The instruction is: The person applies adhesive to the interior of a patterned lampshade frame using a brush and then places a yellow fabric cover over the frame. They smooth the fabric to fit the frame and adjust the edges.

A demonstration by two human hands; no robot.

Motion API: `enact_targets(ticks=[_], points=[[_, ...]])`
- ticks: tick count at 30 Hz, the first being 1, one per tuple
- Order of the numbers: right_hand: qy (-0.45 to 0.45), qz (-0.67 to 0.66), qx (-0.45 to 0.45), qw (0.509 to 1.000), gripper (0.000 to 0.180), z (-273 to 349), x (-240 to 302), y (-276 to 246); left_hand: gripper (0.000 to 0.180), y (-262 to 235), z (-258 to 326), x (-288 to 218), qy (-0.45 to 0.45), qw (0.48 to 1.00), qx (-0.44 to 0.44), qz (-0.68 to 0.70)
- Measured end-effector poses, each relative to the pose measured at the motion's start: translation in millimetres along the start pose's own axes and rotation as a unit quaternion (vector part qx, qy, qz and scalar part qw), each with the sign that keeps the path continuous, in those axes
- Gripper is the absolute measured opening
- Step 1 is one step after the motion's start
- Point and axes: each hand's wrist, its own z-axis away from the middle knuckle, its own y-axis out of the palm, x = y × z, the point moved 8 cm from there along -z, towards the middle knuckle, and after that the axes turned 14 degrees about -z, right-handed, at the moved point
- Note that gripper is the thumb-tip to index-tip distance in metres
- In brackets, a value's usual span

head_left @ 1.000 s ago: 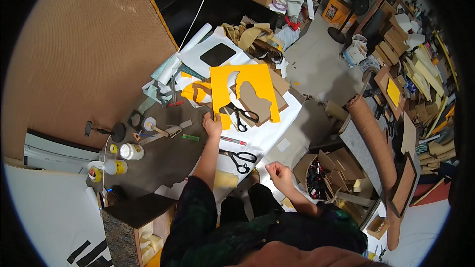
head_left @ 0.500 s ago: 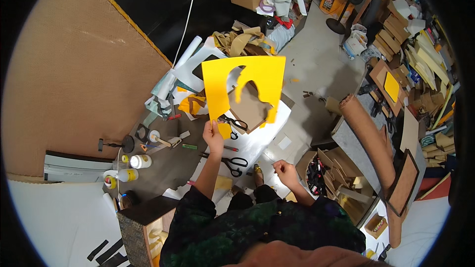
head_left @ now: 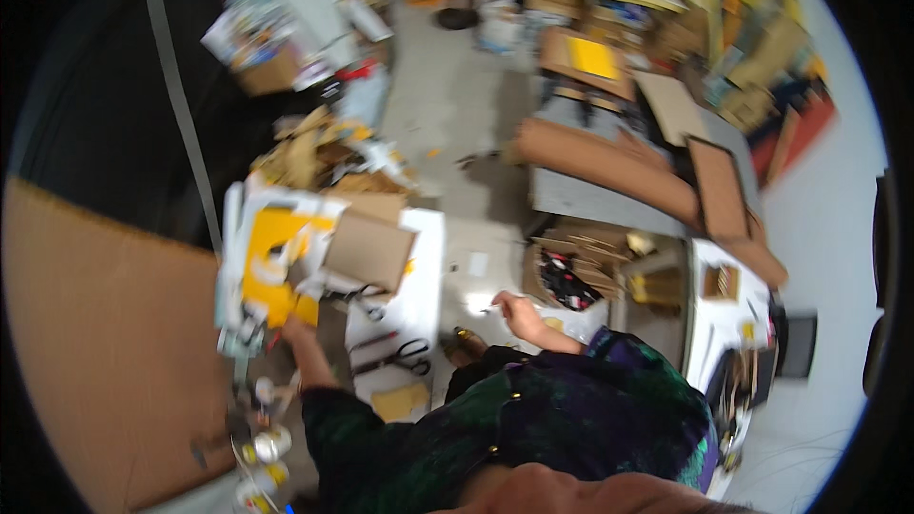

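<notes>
My left hand (head_left: 299, 331), smeared by motion, grips the near edge of a yellow sheet (head_left: 255, 271) with a curved cut-out. The sheet is over the left side of the white table (head_left: 428, 257), among white scraps; whether it rests on them I cannot tell. Right of it lies a square of brown cardboard (head_left: 369, 249). Black-handled scissors (head_left: 369, 305) lie just below the cardboard, and a larger pair of scissors (head_left: 411, 358) is closer to me, by a reddish pen (head_left: 376, 340). My right hand (head_left: 520, 317) is raised over the floor, fingers pinched; anything in them is too small to make out.
A rolled brown sheet (head_left: 609, 173) lies across the grey table at right. Below it stands a box of cardboard offcuts (head_left: 595, 266). White bottles (head_left: 271, 443) are at lower left; brown scraps (head_left: 309, 148) pile up behind the white table.
The view has swung to the right and blurred. My left hand has carried the yellow sheet from above the white table's middle to its left side. The right hand stays pinched.
</notes>
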Motion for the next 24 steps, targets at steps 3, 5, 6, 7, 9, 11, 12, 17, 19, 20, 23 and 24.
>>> enact_targets(ticks=[3, 5, 6, 7, 9, 11, 12, 17, 19, 20, 23, 24], points=[[-0.004, -0.003, -0.094, 0.996, 0.010, 13, -4, -32, 0.046, 7, 33, -11, -0.259, 0.670, -0.131, 0.684], [0.017, 0.012, -0.106, 0.994, 0.012, 1, -5, -45, 0.053, -5, 66, -15, -0.279, 0.750, -0.209, 0.563], [0.029, 0.020, -0.137, 0.990, 0.012, 3, -9, -64, 0.053, -17, 77, -58, -0.249, 0.755, -0.161, 0.585], [0.048, 0.016, -0.168, 0.984, 0.012, 10, -18, -80, 0.053, -51, 100, -96, -0.216, 0.767, -0.114, 0.593], [-0.011, 0.001, -0.224, 0.975, 0.010, 6, -18, -95, 0.046, -62, 107, -127, -0.140, 0.722, -0.129, 0.665], [-0.077, -0.016, -0.250, 0.965, 0.013, -7, -13, -110, 0.039, -99, 141, -155, -0.142, 0.719, -0.128, 0.668], [-0.084, -0.028, -0.251, 0.964, 0.014, -15, -11, -119, 0.036, -102, 144, -166, -0.114, 0.734, -0.134, 0.656], [0.100, 0.049, -0.203, 0.973, 0.031, -55, -33, -151, 0.041, -124, 151, -225, -0.064, 0.655, -0.120, 0.743], [-0.019, 0.051, -0.200, 0.978, 0.031, -76, -51, -162, 0.044, -144, 146, -242, -0.035, 0.700, -0.171, 0.692], [-0.176, 0.052, -0.201, 0.962, 0.020, -82, -41, -167, 0.046, -152, 143, -249, 0.032, 0.609, -0.205, 0.765], [-0.056, -0.114, -0.156, 0.980, 0.016, -119, -66, -192, 0.034, -174, 155, -289, -0.012, 0.614, -0.160, 0.772], [-0.055, -0.094, -0.107, 0.988, 0.014, -132, -72, -195, 0.027, -179, 157, -302, -0.011, 0.585, -0.148, 0.797]])
